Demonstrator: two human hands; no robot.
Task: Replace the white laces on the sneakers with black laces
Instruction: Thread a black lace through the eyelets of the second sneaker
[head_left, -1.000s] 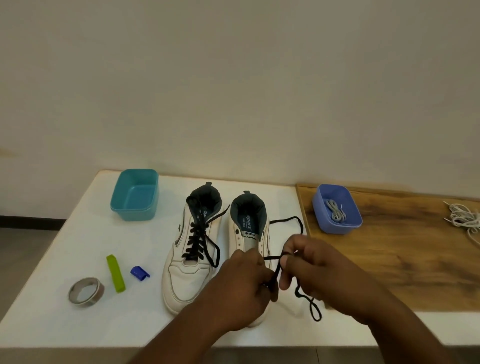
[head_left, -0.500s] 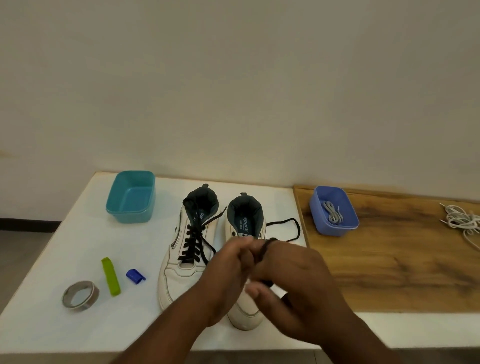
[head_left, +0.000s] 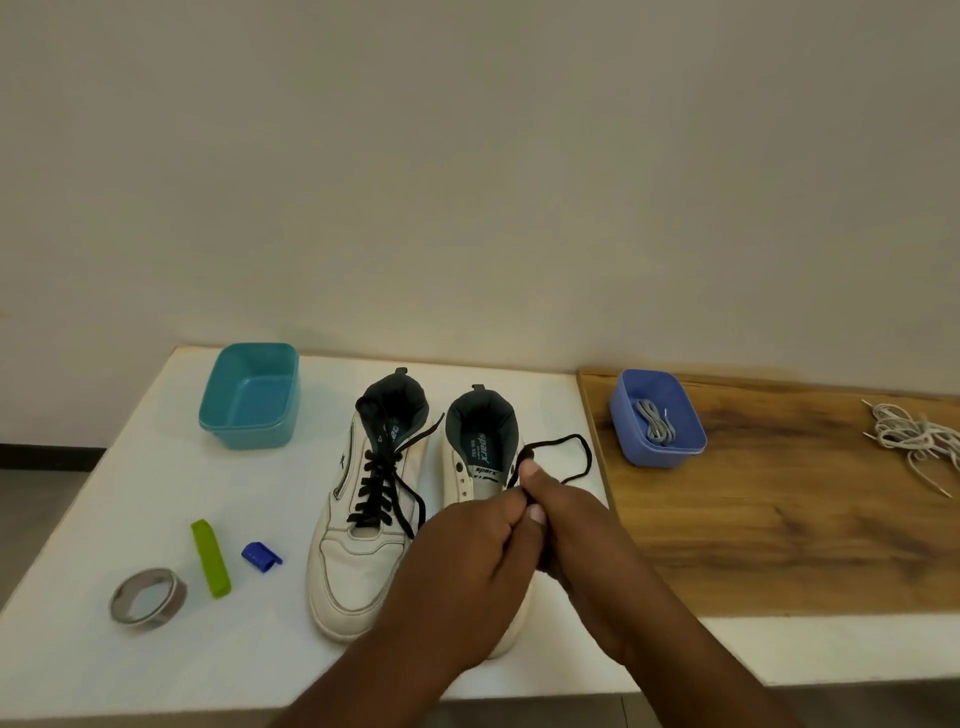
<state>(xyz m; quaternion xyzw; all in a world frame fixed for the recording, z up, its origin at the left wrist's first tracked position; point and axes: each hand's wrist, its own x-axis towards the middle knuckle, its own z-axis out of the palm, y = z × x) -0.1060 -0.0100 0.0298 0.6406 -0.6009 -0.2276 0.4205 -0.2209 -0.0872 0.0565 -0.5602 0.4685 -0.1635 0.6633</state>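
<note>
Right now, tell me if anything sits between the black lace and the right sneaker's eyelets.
Nothing visible does. Both hands, left hand and right hand, hold the black lace directly over the right sneaker; its upper eyelets are bare, the lower ones hidden under the hands.

two sneakers (head_left: 363, 519), two tubs (head_left: 249, 395), two hands (head_left: 462, 566)

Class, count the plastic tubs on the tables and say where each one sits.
2. A teal tub stands at the back left of the white table, left of the sneakers. A blue tub sits on the wooden board at right, with a grey lace inside. None seem hidden.
</note>
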